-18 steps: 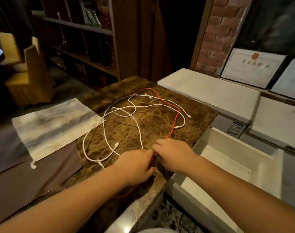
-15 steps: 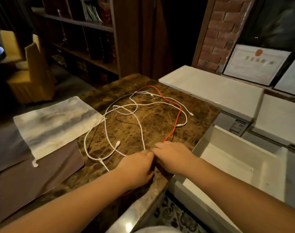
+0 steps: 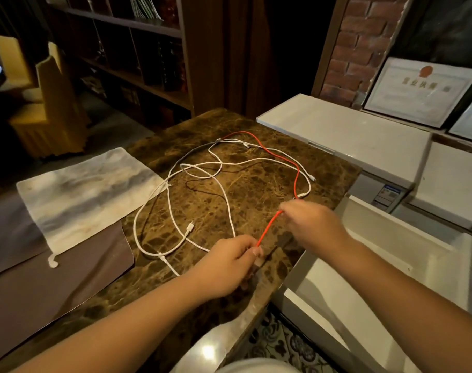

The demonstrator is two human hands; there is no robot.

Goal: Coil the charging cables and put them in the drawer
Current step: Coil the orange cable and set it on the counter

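A dim room with dark bookshelves behind and a brick pillar to the right. In front sits a brown marble counter (image 3: 256, 211), and at its right edge an open, white, empty drawer (image 3: 390, 265) waits below counter height. A pale cloth (image 3: 81, 195) lies on the counter's left side.

Several charging cables sprawl across the marble in loose, overlapping loops: white cables (image 3: 175, 211) and a thin dark cable (image 3: 202, 184), crossed by 1 red cable (image 3: 280, 154).

Both hands grip the red cable near the counter's front edge. The left hand (image 3: 229, 262) pinches it between thumb and fingertips. The right hand (image 3: 313, 227), closed in a loose fist, holds it a little further along. The short red stretch between the 2 hands runs taut and straight.

The rest of the red cable curves away from the right hand towards the far side of the counter, passing over the white loops. That is the likely risk: drawing in the red cable for coiling may snag the white cables and drag the whole tangle along, or pull a connector off the counter edge. None of the cables is coiled yet, and none is in the drawer.
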